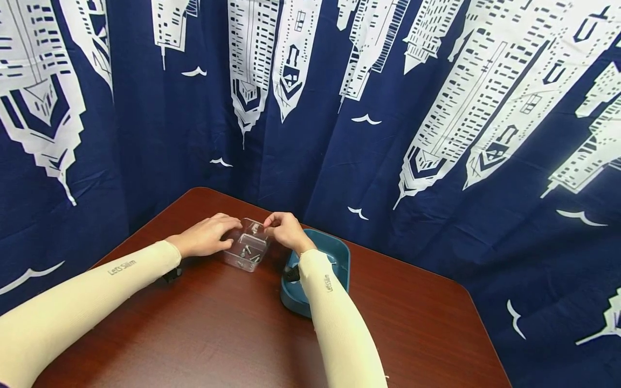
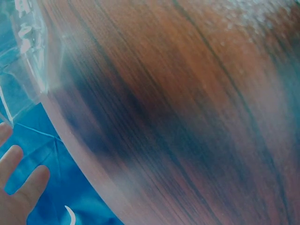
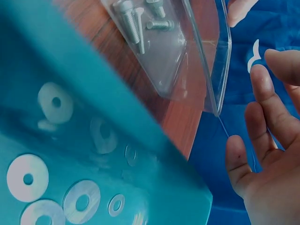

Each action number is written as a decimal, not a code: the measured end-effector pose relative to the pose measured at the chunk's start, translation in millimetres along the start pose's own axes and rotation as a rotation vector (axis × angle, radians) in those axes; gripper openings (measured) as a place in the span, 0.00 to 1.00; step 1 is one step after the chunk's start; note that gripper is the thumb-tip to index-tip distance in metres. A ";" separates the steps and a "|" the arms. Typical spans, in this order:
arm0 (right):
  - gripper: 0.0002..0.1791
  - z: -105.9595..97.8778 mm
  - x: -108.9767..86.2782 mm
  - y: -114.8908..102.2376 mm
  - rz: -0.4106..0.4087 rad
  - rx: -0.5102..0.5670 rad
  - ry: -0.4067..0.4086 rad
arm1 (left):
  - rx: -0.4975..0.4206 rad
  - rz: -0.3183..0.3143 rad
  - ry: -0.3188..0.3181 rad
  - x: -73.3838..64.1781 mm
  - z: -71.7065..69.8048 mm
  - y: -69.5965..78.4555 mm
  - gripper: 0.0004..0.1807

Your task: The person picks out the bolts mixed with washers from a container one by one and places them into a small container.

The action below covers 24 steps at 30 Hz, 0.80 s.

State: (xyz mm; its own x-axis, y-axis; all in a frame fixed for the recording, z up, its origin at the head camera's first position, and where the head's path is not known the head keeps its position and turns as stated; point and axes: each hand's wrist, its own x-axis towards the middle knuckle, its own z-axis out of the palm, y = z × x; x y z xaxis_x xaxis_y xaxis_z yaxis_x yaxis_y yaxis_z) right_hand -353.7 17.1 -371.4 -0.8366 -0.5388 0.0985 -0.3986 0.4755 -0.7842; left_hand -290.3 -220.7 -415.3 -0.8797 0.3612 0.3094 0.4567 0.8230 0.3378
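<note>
A clear plastic box (image 1: 241,262) with a divider inside stands on the table, several metal bolts (image 3: 129,21) lying in its near compartment. Along its left side, my left hand (image 1: 206,235) spreads thumb and fingers at the rim. One left fingertip (image 3: 239,10) shows right at the box's edge in the right wrist view. My right hand (image 1: 287,230) hovers by the far right corner of the box, fingers loosely bent. Nothing shows between those fingers in the right wrist view. Beneath the right forearm, a blue tray (image 1: 343,269) holds several flat washers (image 3: 27,178).
Both things stand near the far edge of a brown wooden table (image 1: 233,328). Just behind that edge hangs a dark blue curtain (image 1: 310,156) with white buildings on it. The right sleeve (image 1: 335,318) crosses above the tray and hides part of it.
</note>
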 end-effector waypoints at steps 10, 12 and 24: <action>0.12 -10.3 -8.8 9.0 0.004 0.023 0.008 | 0.006 0.004 0.015 -1.6 0.9 -2.0 0.24; 0.11 -12.9 -10.7 11.4 0.007 0.021 0.013 | 0.011 0.017 0.021 -1.4 0.7 -2.0 0.24; 0.07 -29.3 -24.3 22.0 -0.005 0.018 0.034 | 0.019 0.028 0.006 6.8 -0.7 -0.1 0.24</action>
State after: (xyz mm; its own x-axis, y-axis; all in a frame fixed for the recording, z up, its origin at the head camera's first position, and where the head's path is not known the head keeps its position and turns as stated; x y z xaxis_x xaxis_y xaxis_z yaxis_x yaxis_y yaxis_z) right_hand -353.1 61.1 -373.1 -0.8471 -0.5170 0.1227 -0.3959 0.4602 -0.7946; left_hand -296.3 -218.7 -412.6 -0.8659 0.3813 0.3238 0.4782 0.8207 0.3125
